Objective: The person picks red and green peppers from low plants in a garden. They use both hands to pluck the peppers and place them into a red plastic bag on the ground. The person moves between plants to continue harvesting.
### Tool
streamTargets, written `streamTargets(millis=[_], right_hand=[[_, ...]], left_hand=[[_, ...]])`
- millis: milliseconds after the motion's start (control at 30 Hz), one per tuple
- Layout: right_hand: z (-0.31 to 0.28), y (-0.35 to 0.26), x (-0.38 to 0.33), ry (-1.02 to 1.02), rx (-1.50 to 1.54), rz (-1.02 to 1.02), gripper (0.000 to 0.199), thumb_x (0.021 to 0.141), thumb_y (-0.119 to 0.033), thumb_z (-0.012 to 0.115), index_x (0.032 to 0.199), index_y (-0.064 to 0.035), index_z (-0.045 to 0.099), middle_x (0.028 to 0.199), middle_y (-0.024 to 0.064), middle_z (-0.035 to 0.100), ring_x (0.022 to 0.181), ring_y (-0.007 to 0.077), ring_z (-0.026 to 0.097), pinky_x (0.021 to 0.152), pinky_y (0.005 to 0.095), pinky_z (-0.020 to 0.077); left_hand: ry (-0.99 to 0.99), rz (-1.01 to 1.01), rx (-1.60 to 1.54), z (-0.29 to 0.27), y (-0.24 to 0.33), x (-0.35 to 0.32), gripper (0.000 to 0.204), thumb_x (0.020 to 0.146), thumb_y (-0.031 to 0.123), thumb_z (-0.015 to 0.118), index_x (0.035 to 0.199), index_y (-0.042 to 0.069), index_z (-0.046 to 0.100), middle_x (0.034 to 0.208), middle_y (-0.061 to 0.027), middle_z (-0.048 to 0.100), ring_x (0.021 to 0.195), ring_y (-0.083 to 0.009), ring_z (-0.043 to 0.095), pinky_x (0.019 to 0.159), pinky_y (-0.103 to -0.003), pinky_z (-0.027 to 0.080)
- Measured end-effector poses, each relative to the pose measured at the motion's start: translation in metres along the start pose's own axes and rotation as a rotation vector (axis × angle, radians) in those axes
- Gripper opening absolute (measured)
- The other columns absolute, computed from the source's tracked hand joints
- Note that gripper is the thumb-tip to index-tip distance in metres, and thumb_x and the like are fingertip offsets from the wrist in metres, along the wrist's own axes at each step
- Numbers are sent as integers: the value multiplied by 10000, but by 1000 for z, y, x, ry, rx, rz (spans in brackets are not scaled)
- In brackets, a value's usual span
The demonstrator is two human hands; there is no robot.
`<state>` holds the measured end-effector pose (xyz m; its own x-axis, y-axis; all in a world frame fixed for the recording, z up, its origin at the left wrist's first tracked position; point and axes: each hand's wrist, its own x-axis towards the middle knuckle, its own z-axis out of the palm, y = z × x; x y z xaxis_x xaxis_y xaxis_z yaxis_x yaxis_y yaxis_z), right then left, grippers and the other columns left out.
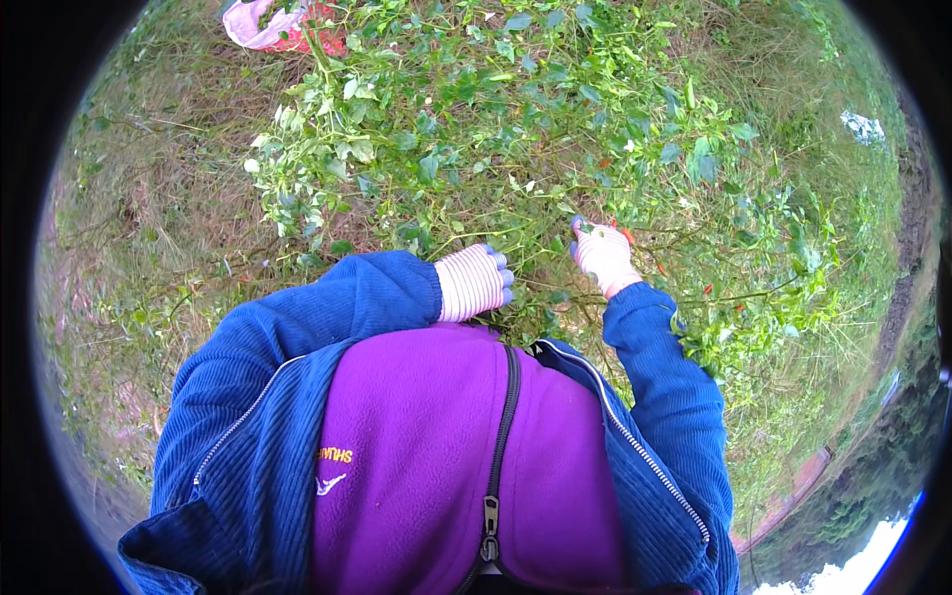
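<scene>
A leafy chili pepper plant [426, 164] with small white flowers spreads in front of me. My left hand [471, 283], in a striped white glove with purple fingertips, is curled closed close to my chest at the plant's near side. What lies inside its fingers is hidden. My right hand [602, 256], in a matching glove, reaches in among the stems with thumb and fingers drawn together. Whether it pinches a stem or a pepper is too small to tell. Red chili peppers [627, 236] hang right beside its knuckles, and another red pepper [708, 290] hangs farther right.
At the far left lies a pale pink bag [253, 24] beside a patch of red. Dry grass [169, 169] covers the ground on the left. A pale blue-white object [863, 129] lies far right, near a dark strip of ground [907, 238]. Branches surround both hands.
</scene>
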<state>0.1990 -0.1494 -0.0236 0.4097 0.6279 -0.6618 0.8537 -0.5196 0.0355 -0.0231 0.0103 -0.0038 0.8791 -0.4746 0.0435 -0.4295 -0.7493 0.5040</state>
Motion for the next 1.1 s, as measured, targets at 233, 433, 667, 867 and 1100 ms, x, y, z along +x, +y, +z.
streamTargets(millis=[233, 433, 667, 867, 1100], right_hand=[[-20, 6, -38, 183, 630, 184, 493, 793, -316, 731, 1209, -76, 618, 854, 185, 676, 763, 322, 647, 694, 389, 504], [-37, -3, -87, 293, 735, 117, 297, 847, -247, 700, 994, -2, 617, 795, 132, 669, 689, 232, 617, 666, 363, 488], [-55, -53, -120, 98, 2689, -167, 288, 930, -325, 621, 1003, -48, 594, 651, -3, 452, 505, 78, 385, 480, 223, 313], [-50, -35, -129, 106, 2641, -122, 236, 952, -295, 599, 977, -60, 594, 711, 48, 541, 497, 113, 432, 458, 238, 345], [-26, -14, -135, 308, 1524, 391, 174, 956, -233, 565, 983, -63, 593, 720, 23, 590, 512, 93, 480, 467, 221, 378]], left_hand=[[-60, -27, 1, -11, 0, -2, 125, 801, 188, 566, 876, 146, 657, 897, -41, 615, 893, -251, 601, 712, -404, 479], [11, -65, -77, -23, -4, -3, 154, 798, 248, 621, 897, 132, 641, 859, -47, 596, 869, -261, 576, 761, -419, 456], [73, -20, -68, -27, -1, -8, 161, 784, 270, 661, 863, 130, 652, 851, -51, 624, 854, -275, 606, 741, -425, 486], [67, -51, -62, -25, -4, -11, 204, 771, 297, 680, 847, 111, 646, 837, -66, 622, 850, -290, 609, 721, -434, 494], [-3, -72, -13, -21, 1, -15, 207, 780, 289, 676, 867, 103, 661, 853, -72, 636, 859, -289, 615, 737, -433, 498]])
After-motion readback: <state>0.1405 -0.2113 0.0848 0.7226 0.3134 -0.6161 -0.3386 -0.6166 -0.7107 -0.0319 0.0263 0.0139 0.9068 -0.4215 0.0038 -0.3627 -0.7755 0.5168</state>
